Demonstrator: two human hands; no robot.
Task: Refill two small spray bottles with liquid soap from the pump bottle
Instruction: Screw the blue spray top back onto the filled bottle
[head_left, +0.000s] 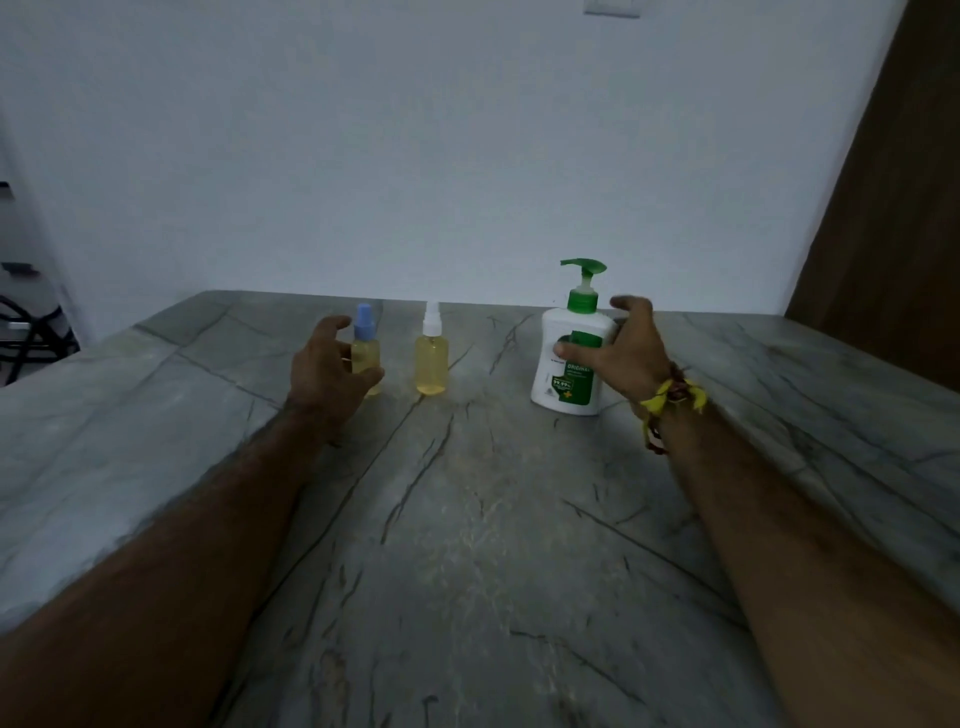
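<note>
The right hand (626, 353) is wrapped around the side of the pump bottle (570, 358), thumb pressed across the green label and fingers curled behind the shoulder, so it is grasping that bottle while the base stands on the bench (493, 519). A knotted thread band (672, 397) of yellow and dark red strands circles the right wrist. The pump bottle is a squat, rounded white plastic container with a green collar and a green curved pump head on a pale stem; its walls are opaque, so the level inside cannot be told. The left hand (330, 366) is spread in a loose curl around the blue-capped spray bottle (365, 353), thumb in front of the lower body and fingers arched near the neck; whether the fingers actually press on it cannot be told. There are two small spray bottles, both slim cylinders of clear plastic standing upright, each holding pale yellow liquid up to about the shoulder. The one at the left hand has a light blue cap; the white-capped spray bottle (431, 358) stands just beside it, toward the pump bottle, untouched, with a narrow white nozzle top. The three containers form a row across the far part of the bench, the pump bottle well apart from the pair. The bench surface is smooth grey-green stone crossed by dark veins and fine cracks, with a dull sheen. Behind it rises a plain pale wall (415, 156), and a brown wooden panel (893, 208) slants down the right edge.
</note>
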